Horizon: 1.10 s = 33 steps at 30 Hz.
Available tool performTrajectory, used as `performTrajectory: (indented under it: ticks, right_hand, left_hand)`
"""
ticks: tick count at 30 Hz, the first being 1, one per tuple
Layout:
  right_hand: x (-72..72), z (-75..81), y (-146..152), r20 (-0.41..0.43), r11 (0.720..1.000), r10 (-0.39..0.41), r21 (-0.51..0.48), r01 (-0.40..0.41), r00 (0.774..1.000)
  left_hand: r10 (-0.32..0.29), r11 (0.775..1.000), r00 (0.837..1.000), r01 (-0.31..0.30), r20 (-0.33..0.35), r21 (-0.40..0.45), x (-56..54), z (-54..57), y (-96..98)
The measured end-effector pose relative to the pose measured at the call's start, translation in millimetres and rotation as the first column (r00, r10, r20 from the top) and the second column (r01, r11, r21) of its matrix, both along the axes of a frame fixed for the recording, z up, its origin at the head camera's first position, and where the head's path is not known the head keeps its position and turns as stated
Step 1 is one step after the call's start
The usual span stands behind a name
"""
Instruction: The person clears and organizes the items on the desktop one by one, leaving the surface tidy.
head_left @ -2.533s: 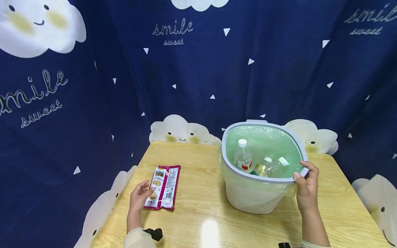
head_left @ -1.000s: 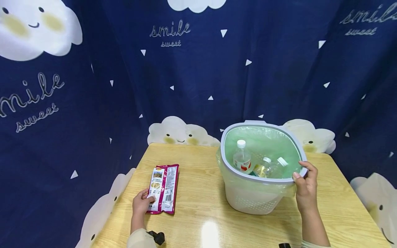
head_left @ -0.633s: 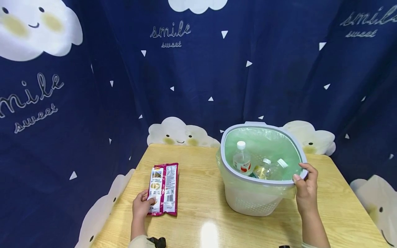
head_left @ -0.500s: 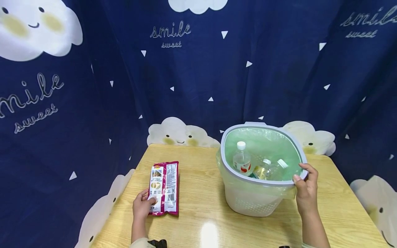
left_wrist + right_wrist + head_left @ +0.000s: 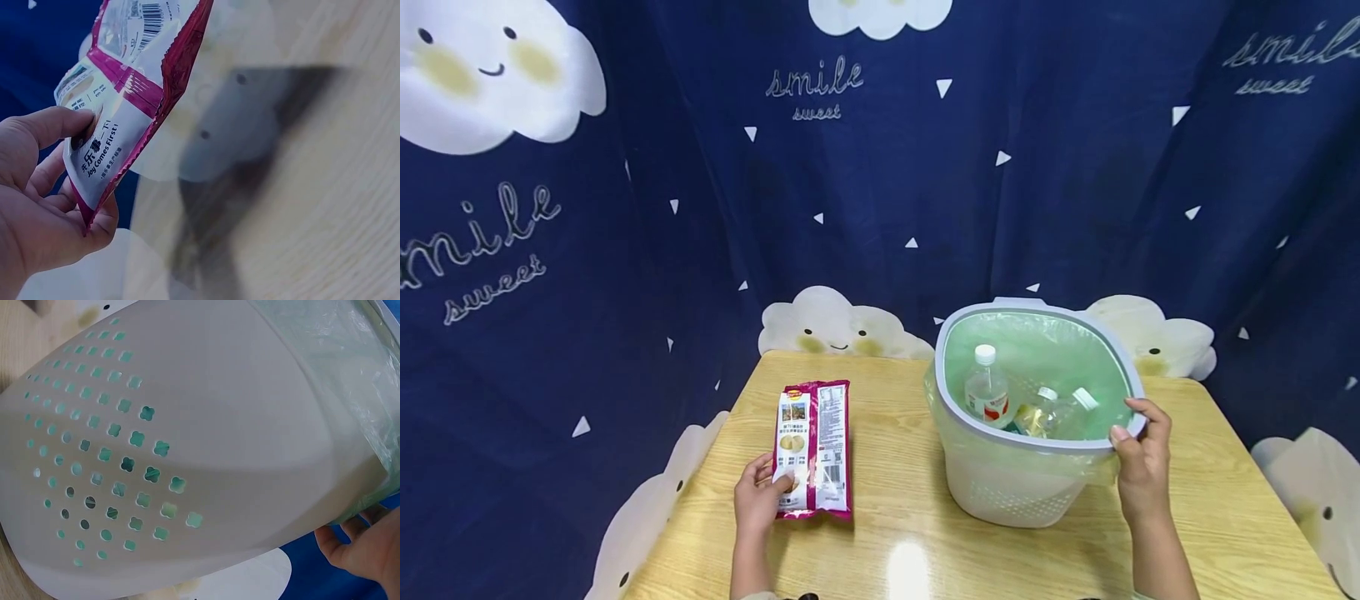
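Note:
My left hand (image 5: 758, 500) pinches a white and magenta snack bag (image 5: 831, 442) near its lower left edge, thumb on the front. In the left wrist view the bag (image 5: 119, 119) is tilted above the wooden table, its shadow falling on the wood. At the right, my right hand (image 5: 1144, 458) grips the grey rim of a white perforated trash bin (image 5: 1018, 492), thumb on the outside. A green liner bag (image 5: 1045, 333) covers the bin's inside and hangs over the rim. Inside stand a labelled plastic bottle (image 5: 987, 392) and other clear bottles (image 5: 1060, 412) with white caps.
The wooden table (image 5: 880, 467) reaches back to a dark blue curtain (image 5: 880, 167) printed with clouds and triangles. Between the snack bag and the bin lies a stretch of bare wood with a bright reflection.
My left hand has closed on the snack bag, which lay flat on the table, and has raised it and moved it slightly right. My right hand keeps its hold on the bin rim.

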State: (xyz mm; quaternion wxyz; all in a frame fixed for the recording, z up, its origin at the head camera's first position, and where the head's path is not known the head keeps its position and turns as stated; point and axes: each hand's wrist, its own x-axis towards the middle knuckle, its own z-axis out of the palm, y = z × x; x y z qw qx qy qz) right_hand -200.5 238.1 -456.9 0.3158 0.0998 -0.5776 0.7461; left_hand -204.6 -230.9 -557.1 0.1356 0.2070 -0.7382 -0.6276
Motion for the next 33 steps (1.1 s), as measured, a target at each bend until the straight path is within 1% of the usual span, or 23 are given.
performTrajectory:
  ticks: [5,9,14,19,26,28,33]
  right_hand:
    - [-0.2,0.3,0,-0.011,1.0,0.006,-0.004,-0.006,1.0]
    - [-0.6,-0.4,0,-0.018,1.0,0.013,-0.004,-0.013,1.0]
    - [-0.1,0.1,-1,-0.015,1.0,0.012,-0.001,-0.012,1.0]
    - [0.7,1.6,-2,0.0,1.0,0.007,0.003,-0.007,1.0]
    - [0.3,0.8,-1,-0.01,1.0,0.003,-0.01,-0.003,1.0]
    - [-0.2,-0.1,0,-0.016,1.0,0.006,-0.012,-0.006,1.0]
    - [-1.8,-1.5,1,-0.025,1.0,0.012,-0.005,-0.012,1.0]
  left_hand:
    - [0.009,1.0,0.999,-0.009,-0.034,0.014,4.1,15.4,4.3]
    - [0.017,1.0,0.999,-0.016,-0.048,0.022,7.5,25.9,5.7]
    - [0.026,0.999,0.998,-0.023,-0.056,0.045,10.8,32.9,7.7]
    - [0.041,0.998,0.996,-0.037,-0.073,0.059,11.5,39.9,10.0]
    - [0.055,0.997,0.995,-0.049,-0.088,0.065,9.2,55.6,16.2]
    - [0.051,0.997,0.993,-0.044,-0.103,0.069,8.7,60.7,18.9]
    - [0.015,0.997,0.991,-0.004,-0.137,0.08,8.6,71.9,24.7]
